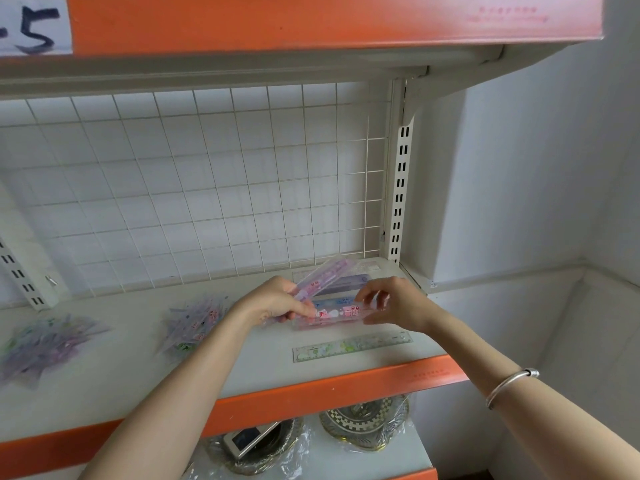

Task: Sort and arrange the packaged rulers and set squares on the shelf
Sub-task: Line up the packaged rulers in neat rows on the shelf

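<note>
Toward the shelf's (121, 375) right back corner, the left hand (273, 303) had its fingers curled round one end of a purple packaged ruler (323, 273), which tilted up off the shelf. The right hand (398, 303) pinched the right end of a pink packaged ruler (332, 315) lying flat. A green ruler (353, 346) lay along the front edge.

Orange-edged white shelf (346, 386), pink cartoon-print ruler pkg (332, 315), green-print clear ruler (353, 346), white grid (207, 181).
</note>
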Motion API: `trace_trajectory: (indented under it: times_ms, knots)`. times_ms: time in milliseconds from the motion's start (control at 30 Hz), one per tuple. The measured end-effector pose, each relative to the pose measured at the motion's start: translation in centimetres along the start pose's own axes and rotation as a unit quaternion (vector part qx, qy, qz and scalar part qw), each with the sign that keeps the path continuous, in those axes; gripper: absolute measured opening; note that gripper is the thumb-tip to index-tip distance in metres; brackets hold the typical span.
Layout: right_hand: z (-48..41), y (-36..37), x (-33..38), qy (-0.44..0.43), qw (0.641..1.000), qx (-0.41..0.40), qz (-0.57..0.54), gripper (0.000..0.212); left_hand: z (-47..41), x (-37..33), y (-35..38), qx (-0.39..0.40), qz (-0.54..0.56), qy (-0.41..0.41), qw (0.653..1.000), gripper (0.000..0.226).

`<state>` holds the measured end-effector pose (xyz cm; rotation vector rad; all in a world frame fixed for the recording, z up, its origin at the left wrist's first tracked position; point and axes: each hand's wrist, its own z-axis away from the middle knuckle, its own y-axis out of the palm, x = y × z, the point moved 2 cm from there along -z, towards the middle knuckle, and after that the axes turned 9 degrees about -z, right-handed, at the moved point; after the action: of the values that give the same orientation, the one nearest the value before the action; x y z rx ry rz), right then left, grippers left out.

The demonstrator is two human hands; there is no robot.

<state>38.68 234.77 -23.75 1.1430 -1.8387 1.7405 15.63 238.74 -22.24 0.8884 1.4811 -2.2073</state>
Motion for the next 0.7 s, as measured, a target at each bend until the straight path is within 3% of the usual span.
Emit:
trace_trajectory:
  times_ms: [167, 333, 533, 700]
  knots:
    - [-0.3, 0.1, 0.1, -0.061, 0.995, -0.027, 0.069, 0.03, -0.3, 0.1, -0.2, -0.038, 0.023, 0.009, 0.999, 0.012]
    - [-1.4, 0.5, -0.5, -0.045, 0.993, -0.014, 0.109, 0.031, -0.5, 0.6, -0.6, -0.092, 0.035, 0.004, 0.995, 0.015]
    - [-2.3, 1.1, -1.3, 0.002, 0.996, 0.019, 0.091, 0.028, -0.4, 0.5, -0.9, -0.064, 0.11, -0.029, 0.991, 0.028]
    - [-2.4, 1.7, -1.5, 0.029, 0.994, 0.05, 0.089, 0.024, -0.7, 0.8, -1.0, -0.027, 0.111, -0.009, 0.993, 0.021]
